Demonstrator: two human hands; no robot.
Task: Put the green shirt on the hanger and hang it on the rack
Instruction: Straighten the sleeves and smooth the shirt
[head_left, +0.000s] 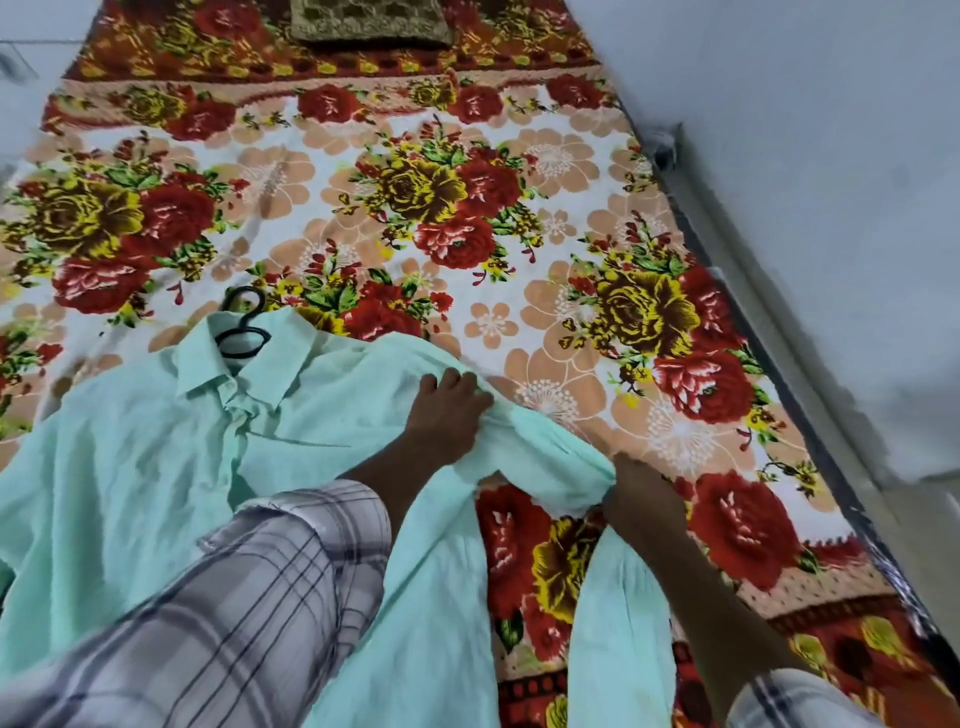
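Observation:
The pale green shirt (130, 467) lies front up on the flowered bed, collar toward the far end. A black hanger (243, 325) sticks out of the collar; only its hook and neck show, the rest is hidden under the cloth. My left hand (447, 415) presses down on the shirt's right shoulder, fingers curled into the fabric. My right hand (641, 499) pinches the bunched sleeve of the shirt just to the right of it. No rack is in view.
The bed is covered by a flowered blanket (467, 208). A dark patterned pillow (371, 21) lies at the far end. A pale wall (831, 156) runs along the bed's right edge.

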